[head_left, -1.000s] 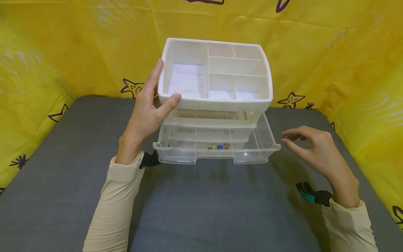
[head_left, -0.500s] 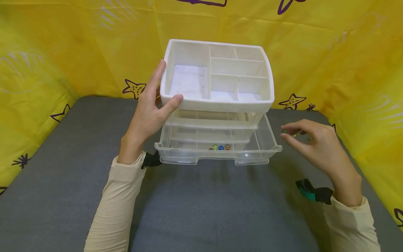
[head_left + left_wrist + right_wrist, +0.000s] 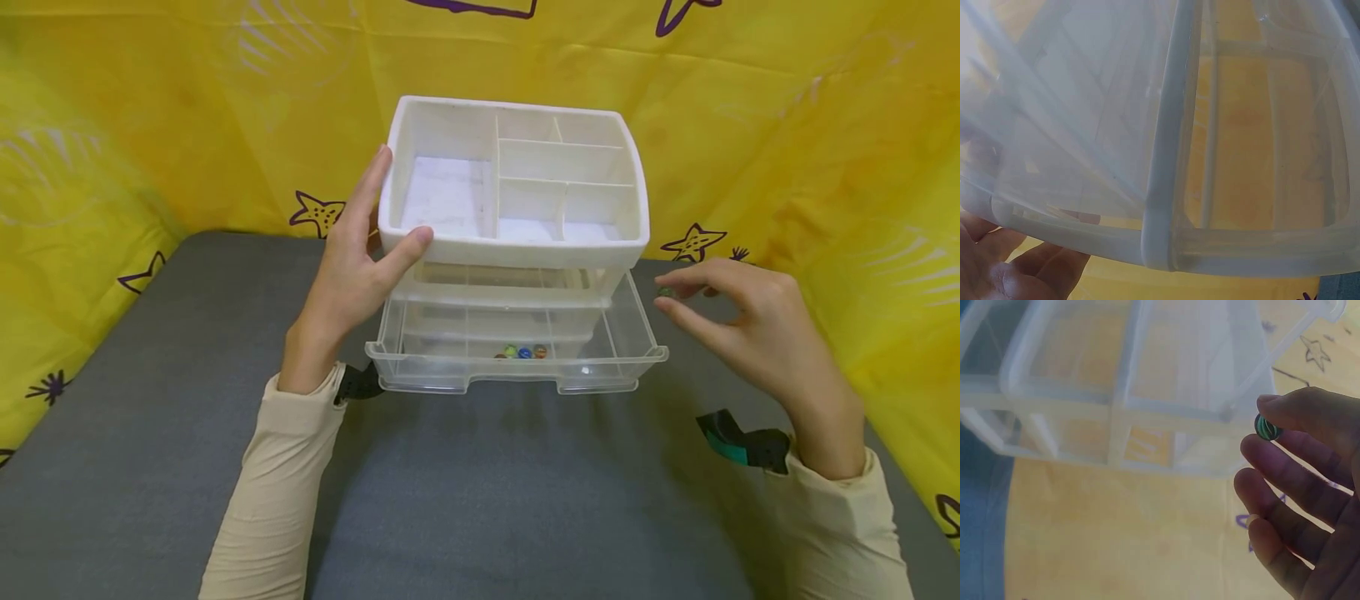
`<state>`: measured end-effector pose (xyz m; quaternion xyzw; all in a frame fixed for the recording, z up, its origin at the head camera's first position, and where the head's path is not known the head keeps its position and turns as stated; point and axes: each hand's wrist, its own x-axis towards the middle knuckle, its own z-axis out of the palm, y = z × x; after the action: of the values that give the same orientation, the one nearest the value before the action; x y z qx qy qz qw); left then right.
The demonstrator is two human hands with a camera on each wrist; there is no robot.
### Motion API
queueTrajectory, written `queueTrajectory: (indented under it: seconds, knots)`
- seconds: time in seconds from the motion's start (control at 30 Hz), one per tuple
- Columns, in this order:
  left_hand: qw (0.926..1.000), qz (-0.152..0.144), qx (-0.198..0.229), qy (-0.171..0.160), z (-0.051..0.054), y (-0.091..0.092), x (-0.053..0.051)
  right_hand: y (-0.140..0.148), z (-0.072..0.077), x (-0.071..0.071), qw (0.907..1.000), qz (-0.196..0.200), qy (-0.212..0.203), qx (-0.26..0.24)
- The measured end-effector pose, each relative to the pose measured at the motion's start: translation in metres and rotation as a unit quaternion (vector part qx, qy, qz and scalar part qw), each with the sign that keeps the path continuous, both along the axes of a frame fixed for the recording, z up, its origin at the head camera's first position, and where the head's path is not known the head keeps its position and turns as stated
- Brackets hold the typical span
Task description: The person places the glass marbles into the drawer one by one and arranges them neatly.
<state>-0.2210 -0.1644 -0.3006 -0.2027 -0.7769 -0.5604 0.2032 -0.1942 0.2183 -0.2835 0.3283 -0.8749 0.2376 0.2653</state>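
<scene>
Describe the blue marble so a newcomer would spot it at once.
Find the compartmented white organizer top; beneath it juts a clear drawer. Just behind the drawer's front edge, between a green marble and an orange marble, sits the only blue marble visible.

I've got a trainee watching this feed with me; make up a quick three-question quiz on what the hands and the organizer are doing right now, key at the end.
1. True or false: the clear drawer beneath the white top tray is pushed fully in.
2. Where is the left hand?
A) flat on the grey table
B) gripping the white top tray
C) inside the clear drawer
3. What does the right hand pinch between thumb and finger?

Key:
1. False; the clear drawer sticks out toward the person.
2. B; its thumb lies over the front rim.
3. A green-striped marble.
</scene>
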Motion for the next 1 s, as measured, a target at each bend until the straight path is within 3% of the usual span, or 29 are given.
queueTrajectory:
  seconds: [0.77, 1.0]
  knots:
    - [1.0000, 0.000, -0.002, -0.002, -0.001, 0.000, 0.000, -0.031, 0.022, 0.001, 0.9964, 0.076, -0.031, 0.021]
    - [1.0000, 0.000, 0.000, -0.005, 0.000, 0.000, 0.000, -0.043, 0.024, 0.001, 0.9915, 0.119, -0.048, 0.025]
